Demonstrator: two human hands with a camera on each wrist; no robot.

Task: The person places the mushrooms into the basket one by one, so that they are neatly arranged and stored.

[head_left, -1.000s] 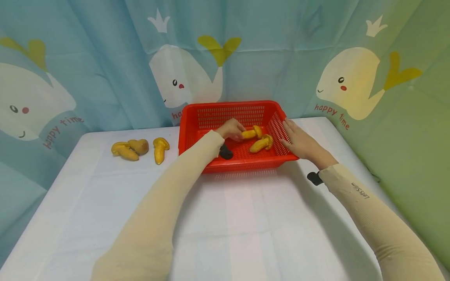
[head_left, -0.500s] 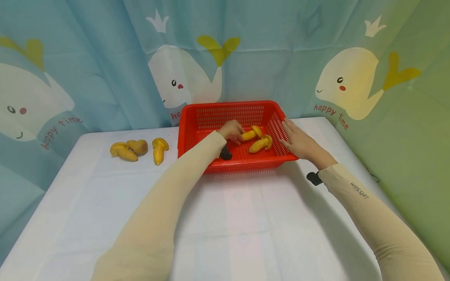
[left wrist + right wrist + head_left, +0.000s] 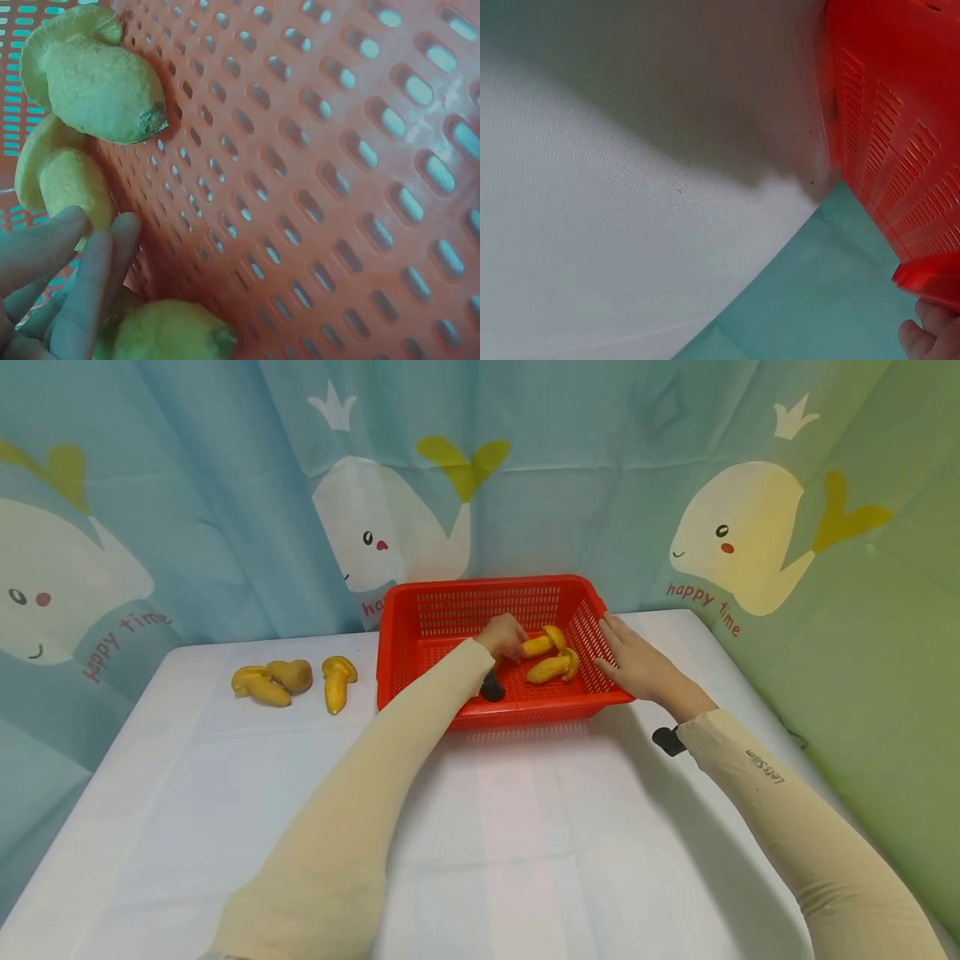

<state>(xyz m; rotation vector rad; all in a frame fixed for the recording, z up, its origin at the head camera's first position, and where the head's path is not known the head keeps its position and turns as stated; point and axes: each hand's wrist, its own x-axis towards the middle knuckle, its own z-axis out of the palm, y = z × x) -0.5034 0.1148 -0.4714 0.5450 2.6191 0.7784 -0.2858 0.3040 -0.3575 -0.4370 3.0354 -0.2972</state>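
My left hand (image 3: 504,635) is inside the red basket (image 3: 487,714), pinching the stem end of a yellow mushroom (image 3: 542,645). The left wrist view shows the fingers (image 3: 96,270) of that hand around the mushroom's stem (image 3: 75,184). A second mushroom (image 3: 549,668) lies just in front of it on the basket floor. Below the hand, a third mushroom (image 3: 169,330) shows in the left wrist view; the hand hides it from the head view. My right hand (image 3: 641,664) rests against the basket's right rim with its fingers straight, fingertips at the edge (image 3: 934,289).
On the table's left side lie a mushroom (image 3: 262,686), a brown rounded piece (image 3: 292,675) beside it and another mushroom (image 3: 337,683) standing apart. White cloth (image 3: 450,860) covers the table. A printed curtain (image 3: 562,485) hangs directly behind the basket.
The left hand has shifted a little to the right with the pinched mushroom, bringing it nearer the basket's right wall. The right hand stays on the rim.
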